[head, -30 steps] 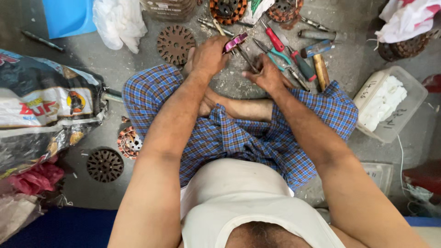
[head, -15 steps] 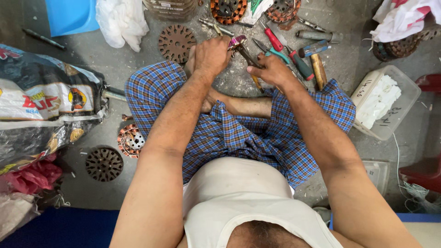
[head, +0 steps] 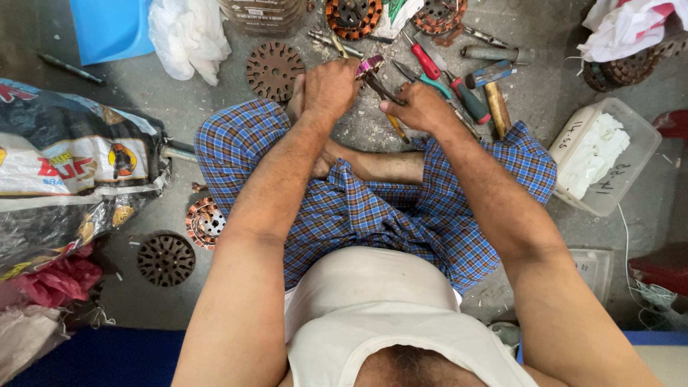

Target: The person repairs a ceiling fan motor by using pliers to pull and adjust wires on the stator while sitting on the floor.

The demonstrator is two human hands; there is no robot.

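I sit cross-legged on a grey floor in blue checked cloth. My left hand (head: 331, 87) is closed around a small pink-wound coil piece (head: 369, 66) held just above the floor. My right hand (head: 419, 107) grips a thin dark metal tool (head: 380, 87) whose tip meets that coil piece. The two hands are close together in front of my knees. A yellow-handled tool (head: 396, 127) lies under them.
Loose tools lie beyond my hands: a red screwdriver (head: 426, 61), teal pliers (head: 448, 86), a wooden-handled hammer (head: 496, 97). Round slotted stator discs (head: 272, 70) (head: 166, 259), a copper-wound stator (head: 204, 222), a clear plastic tub (head: 605, 154), a printed sack (head: 72, 179) and a white bag (head: 188, 36) surround me.
Both hands stay on the coil piece and tool, shifting only slightly; the right hand has drawn a little closer to the left.
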